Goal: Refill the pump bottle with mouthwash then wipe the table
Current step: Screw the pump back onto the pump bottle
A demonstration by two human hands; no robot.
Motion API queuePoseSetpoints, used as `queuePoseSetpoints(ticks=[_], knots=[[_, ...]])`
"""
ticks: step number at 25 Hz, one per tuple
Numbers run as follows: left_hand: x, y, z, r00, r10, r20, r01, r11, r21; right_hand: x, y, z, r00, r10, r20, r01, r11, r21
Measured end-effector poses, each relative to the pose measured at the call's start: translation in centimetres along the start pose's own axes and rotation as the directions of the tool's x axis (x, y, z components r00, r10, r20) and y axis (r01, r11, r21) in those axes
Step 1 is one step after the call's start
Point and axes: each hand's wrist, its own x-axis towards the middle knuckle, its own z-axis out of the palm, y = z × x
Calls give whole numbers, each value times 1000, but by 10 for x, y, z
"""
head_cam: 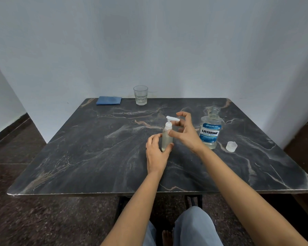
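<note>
The pump bottle stands upright near the middle of the dark table, holding pale liquid, its pump head on top. The left hand grips its lower body, fingers and thumb wrapped round it. The right hand curls round the pump's collar, thumb and fingertips pinching it. At 3 o'clock stands the uncapped mouthwash bottle, and its cap lies beyond it. Towards 11 o'clock, at the far edge, is 1 glass, with a folded blue cloth left of it.
</note>
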Motion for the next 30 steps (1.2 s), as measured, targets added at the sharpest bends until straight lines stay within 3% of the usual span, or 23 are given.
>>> queuePoseSetpoints(ticks=[4, 9, 13, 16, 23, 30], knots=[[0, -1, 0, 1000, -8, 10, 8, 1000, 5, 2, 0, -3, 998, -9, 67, 6, 999, 43], [0, 0, -2, 998, -56, 42, 57, 998, -30, 4, -3, -4, 1000, 1, -29, -1, 1000, -16], [-1, 0, -1, 998, -50, 45, 52, 998, -28, 5, -7, -5, 995, -40, 90, 40, 999, 1], [-1, 1, -2, 998, -54, 44, 54, 998, -20, 6, -12, -6, 996, -45, 74, 50, 997, -61], [-3, 7, -2, 1000, -26, -13, 27, 996, 89, 2, -12, 12, 978, -37, -205, 7, 989, -145], [-4, 8, 0, 998, 19, -60, -6, 977, 211, -6, -9, 45, 865, -128, -486, 18, 974, -225]])
